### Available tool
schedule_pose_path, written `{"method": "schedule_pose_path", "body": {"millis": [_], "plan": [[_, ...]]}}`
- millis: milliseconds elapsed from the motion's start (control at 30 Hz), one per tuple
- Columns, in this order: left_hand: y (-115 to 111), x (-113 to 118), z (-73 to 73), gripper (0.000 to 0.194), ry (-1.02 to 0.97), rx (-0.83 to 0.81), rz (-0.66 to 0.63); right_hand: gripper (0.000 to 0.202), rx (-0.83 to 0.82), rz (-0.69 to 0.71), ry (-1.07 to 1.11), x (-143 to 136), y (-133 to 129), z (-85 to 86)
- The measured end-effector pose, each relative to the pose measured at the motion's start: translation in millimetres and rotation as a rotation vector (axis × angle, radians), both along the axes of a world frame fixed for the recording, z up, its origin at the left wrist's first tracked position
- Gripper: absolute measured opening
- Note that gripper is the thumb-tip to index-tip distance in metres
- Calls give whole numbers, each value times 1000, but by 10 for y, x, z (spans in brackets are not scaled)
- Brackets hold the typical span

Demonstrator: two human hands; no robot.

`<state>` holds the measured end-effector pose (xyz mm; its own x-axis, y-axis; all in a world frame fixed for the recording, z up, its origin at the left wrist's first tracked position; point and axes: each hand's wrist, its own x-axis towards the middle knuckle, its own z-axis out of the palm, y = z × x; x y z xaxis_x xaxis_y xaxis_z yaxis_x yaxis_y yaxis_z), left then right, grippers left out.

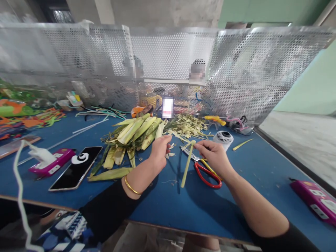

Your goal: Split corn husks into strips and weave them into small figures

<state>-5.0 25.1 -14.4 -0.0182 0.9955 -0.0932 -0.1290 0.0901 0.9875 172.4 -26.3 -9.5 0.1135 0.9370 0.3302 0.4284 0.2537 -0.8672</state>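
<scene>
My right hand [214,155] pinches a folded pale green corn husk strip [186,169], one end hanging down over the table. From the fold, another length runs left toward the thumb of my left hand [159,148]. That hand is closed with its fingers curled, partly hidden, and appears to grip this length. Scissors [208,176] with red handles lie just below my right hand, their blades partly behind the strip. To the left of my left hand is a heap of corn husks [136,131], and past both hands sits a pile of shredded husk [189,124].
A white thread spool [223,140] stands beyond my right hand. A phone [77,168] and a magenta power strip [54,162] with a white cable lie left; another magenta power strip [315,199] is far right. A perforated metal screen [168,52] closes the back, with people behind it.
</scene>
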Motion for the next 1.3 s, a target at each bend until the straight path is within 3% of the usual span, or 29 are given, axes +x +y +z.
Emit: {"method": "schedule_pose_path", "body": {"millis": [67, 100, 167, 233, 333, 467, 700, 800, 1033, 1300], "plan": [[-4, -5, 14, 22, 127, 87, 205, 33, 10, 10, -5, 30, 9, 12], [-16, -3, 30, 24, 197, 166, 242, 33, 9, 19, -14, 39, 12, 18], [-47, 5, 74, 22, 353, 392, 111, 32, 10, 36, -47, 47, 12, 30], [-80, 11, 117, 20, 462, 553, -122, 31, 17, 56, -94, 41, 2, 44], [-118, 18, 151, 16, 537, 578, -323, 30, 18, 88, -156, 21, -22, 64], [-143, 21, 148, 2, 602, 565, -327, 28, 13, 71, -234, 6, -48, 76], [-162, 20, 109, 9, 691, 733, -264, 25, 188, 4, -375, 1, -82, 83], [-193, 43, 91, 10, 618, 624, -300, 22, 247, 2, -436, -12, -106, 86], [-265, 76, 129, 25, 160, 120, -496, 20, 283, 29, -503, -42, -121, 56], [-245, 67, 128, 19, -80, -96, -464, 18, 258, 13, -485, -47, -135, 81]]}}
